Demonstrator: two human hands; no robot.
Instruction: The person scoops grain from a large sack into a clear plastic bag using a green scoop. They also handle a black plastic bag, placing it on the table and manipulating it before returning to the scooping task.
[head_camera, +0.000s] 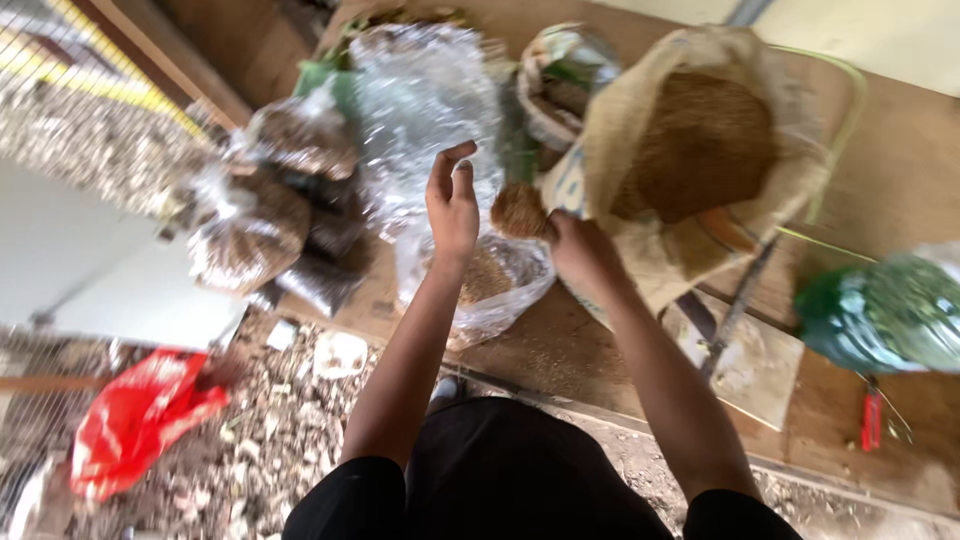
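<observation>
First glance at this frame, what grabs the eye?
The big open burlap sack of brown fibrous material at upper right, with the right hand holding a clump of brown fibre beside it. The left hand is raised over a clear plastic bag at centre. At lower left, a bright red bag lies on the littered ground.

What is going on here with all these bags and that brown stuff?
A person is moving brown fibrous material by hand. The right hand holds a clump of brown fibre between a large open sack full of the same material and a small clear plastic bag that already has some in it. The left hand is raised over the clear bag, fingers loosely open, holding nothing. Several filled plastic bags lie to the left on the wooden board.
</observation>
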